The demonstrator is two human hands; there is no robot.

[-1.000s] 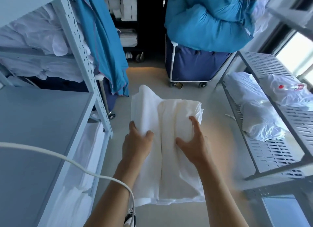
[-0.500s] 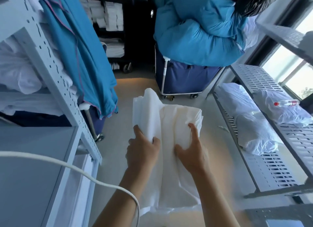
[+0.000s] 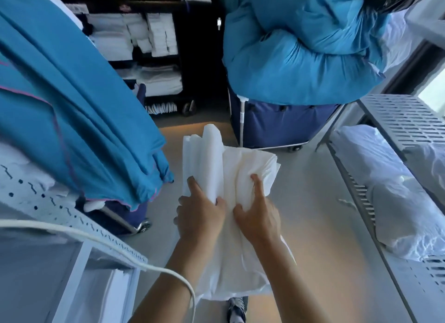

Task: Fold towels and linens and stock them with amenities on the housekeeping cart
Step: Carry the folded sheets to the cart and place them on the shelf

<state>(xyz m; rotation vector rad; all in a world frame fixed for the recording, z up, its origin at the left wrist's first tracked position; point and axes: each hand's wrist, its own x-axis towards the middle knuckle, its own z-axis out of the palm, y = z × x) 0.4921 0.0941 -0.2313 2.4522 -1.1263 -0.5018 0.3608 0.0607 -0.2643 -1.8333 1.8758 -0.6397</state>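
At the centre of the frame both forearms reach forward from the bottom edge and meet on a folded white linen [image 3: 224,178], which is held in the air above the grey floor [image 3: 320,202]. The left hand [image 3: 201,216] lies palm down on the left half of the bundle, its index finger stretched up along a raised fold and its thumb hooked into the central crease, so its fingers [image 3: 193,185] pinch that fold. The right hand [image 3: 258,216] sits just beside it, nearly touching at the thumbs, with the index finger extended up the cloth and the other fingers curled into the fabric, gripping the right half. The linen's far end fans into stacked layers toward the upper centre, and its near end hangs below the wrists. At the left of the frame a teal sheet [image 3: 72,94] drapes over a white perforated shelf unit [image 3: 55,207], and a white cable [image 3: 96,243] curves across the lower left. At the top centre a dark housekeeping cart [image 3: 154,53] holds stacks of folded white towels. At the upper right a blue duvet [image 3: 301,45] is heaped on a navy laundry trolley [image 3: 277,123]. Along the right edge a grey slotted rack [image 3: 404,120] carries bagged white bundles [image 3: 390,190]. A shoe [image 3: 237,308] shows at the bottom edge.
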